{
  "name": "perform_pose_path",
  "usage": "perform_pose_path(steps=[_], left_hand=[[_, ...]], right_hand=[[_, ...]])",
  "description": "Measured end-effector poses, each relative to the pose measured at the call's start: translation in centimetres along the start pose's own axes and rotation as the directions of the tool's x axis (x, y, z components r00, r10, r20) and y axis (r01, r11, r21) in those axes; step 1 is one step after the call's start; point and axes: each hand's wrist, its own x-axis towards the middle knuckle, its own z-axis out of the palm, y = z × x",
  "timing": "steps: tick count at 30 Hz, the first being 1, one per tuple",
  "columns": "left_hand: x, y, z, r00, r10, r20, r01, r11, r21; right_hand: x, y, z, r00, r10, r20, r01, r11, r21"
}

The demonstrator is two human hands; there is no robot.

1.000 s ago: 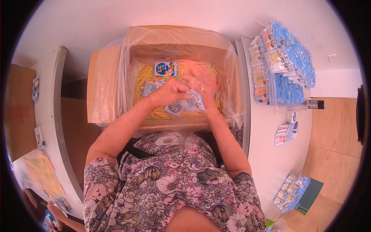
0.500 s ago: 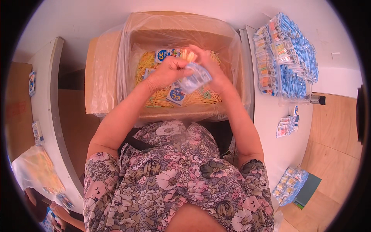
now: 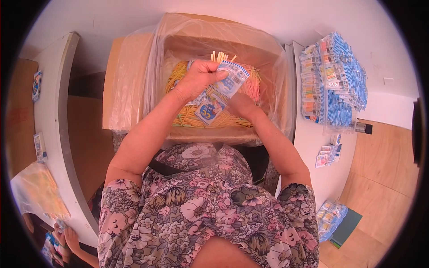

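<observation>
Between the thumb and fingers of my left hand (image 3: 199, 81) is a small clear packet (image 3: 231, 79) with blue striped edges. Pale thin sticks (image 3: 220, 57) poke up beyond its upper end, by my fingers; whether they are inside it I cannot tell. Lower down, my right hand (image 3: 241, 106) reaches in among the sticks in the box, its fingers hidden behind the packet. Yellow and green sticks (image 3: 187, 118) and pink sticks (image 3: 253, 85) lie loose there. Another blue printed packet (image 3: 209, 111) rests on top of them, beneath my hands.
A plastic-lined cardboard box (image 3: 214, 27) surrounds the sticks. On the white table to the right stand a clear bin of filled packets (image 3: 333, 80) and a few loose packets (image 3: 328, 156). At lower left, another person's hands (image 3: 67, 236) work near a bag of sticks (image 3: 42, 190).
My right hand has left the sticks and packet held near my left hand and moved down into the box. The packet stays in my left hand, now turned more upright.
</observation>
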Motion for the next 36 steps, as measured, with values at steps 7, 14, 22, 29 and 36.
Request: perform_pose_path(steps=[7,14,22,29,36], left_hand=[[-0.2,-1.6,-1.3,0.998,-0.047,0.031,0.042,0.989,0.143],[-0.9,-1.1,0.3,0.979,-0.077,0.189,0.015,0.951,0.308],[-1.6,-0.8,0.8,0.97,-0.039,0.241,-0.035,0.955,0.295],[-1.4,-2.5,1.6,0.909,0.272,0.316,-0.406,0.749,0.524],[-0.9,-2.0,1.3,0.889,0.305,0.342,-0.436,0.789,0.433]], right_hand=[[-2.6,-3.5,-11.3,0.895,0.354,0.27,-0.445,0.697,0.562],[-3.2,-9.4,-14.5,0.865,0.496,-0.072,-0.044,0.218,0.975],[-3.6,-10.3,-15.6,0.907,0.299,-0.298,0.079,0.572,0.816],[-1.8,-12.6,-17.6,0.876,0.359,-0.321,-0.036,0.713,0.7],[-0.7,-8.7,-15.2,0.793,0.369,-0.485,0.096,0.711,0.697]])
